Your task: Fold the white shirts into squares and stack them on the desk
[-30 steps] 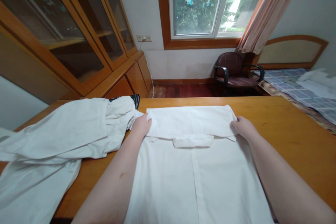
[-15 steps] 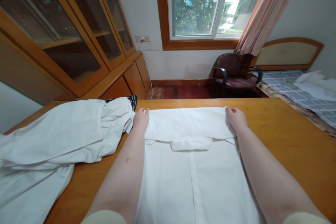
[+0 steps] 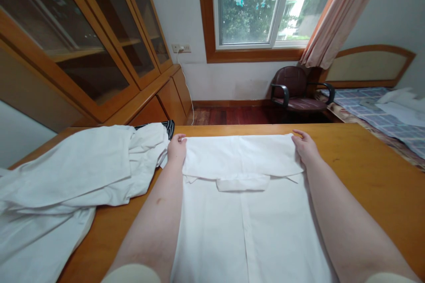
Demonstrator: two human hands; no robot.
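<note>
A white collared shirt (image 3: 212,225) lies flat on the wooden table in front of me, with its far end folded over into a straight band. The collar (image 3: 243,183) pokes out below that band, and a centre strip runs down toward me. At the band's far left corner, my left hand (image 3: 176,148) pinches the cloth between thumb and fingers. My right hand (image 3: 304,146) is at the far right corner, fingers apart and lifted, with the thumb side against the cloth edge.
Another white garment (image 3: 83,163) lies crumpled on the table's left, with a black striped cloth (image 3: 170,129) behind it. Beyond the wooden table (image 3: 368,194) are a glass-door cabinet (image 3: 146,77), an office chair (image 3: 292,90) and a bed (image 3: 395,108).
My right hand has loosened its pinch, spread its fingers and shifted slightly right. My left hand stays at its corner. The folded band looks slightly wider and flatter.
</note>
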